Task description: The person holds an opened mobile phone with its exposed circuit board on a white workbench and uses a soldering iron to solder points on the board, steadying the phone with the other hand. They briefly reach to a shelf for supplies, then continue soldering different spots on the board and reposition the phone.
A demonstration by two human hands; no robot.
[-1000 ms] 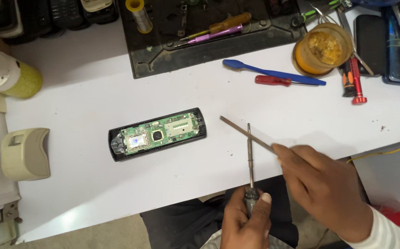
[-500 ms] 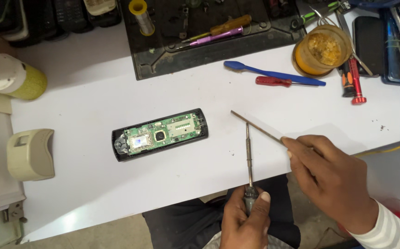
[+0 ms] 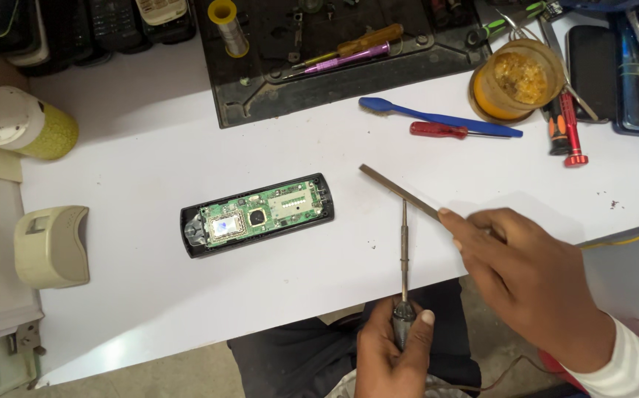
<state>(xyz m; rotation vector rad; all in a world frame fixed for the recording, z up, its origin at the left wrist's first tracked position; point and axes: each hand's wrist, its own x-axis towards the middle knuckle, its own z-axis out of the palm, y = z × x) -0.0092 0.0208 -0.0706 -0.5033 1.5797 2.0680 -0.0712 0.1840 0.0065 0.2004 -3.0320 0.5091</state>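
My left hand [image 3: 391, 354] is closed around the dark handle of a thin-shafted tool [image 3: 405, 250], which points straight away from me over the table edge. In my right hand [image 3: 525, 273] is a flat metal strip [image 3: 397, 190], slanting up to the left and touching the tool's tip. To the left on the white table [image 3: 150, 295] lies an opened black handset [image 3: 257, 214] with its green circuit board showing; neither hand touches it.
A black work mat [image 3: 260, 103] at the back holds screwdrivers and a solder spool [image 3: 227, 26]. A blue toothbrush [image 3: 437, 116], red screwdrivers [image 3: 437, 130], an amber jar [image 3: 514, 81], a yellow-green bottle [image 3: 25, 121] and a beige box [image 3: 50, 247] lie around.
My right hand has slid the metal strip up along the tool's shaft, so it now crosses at the tip. My left hand and the handset have stayed put.
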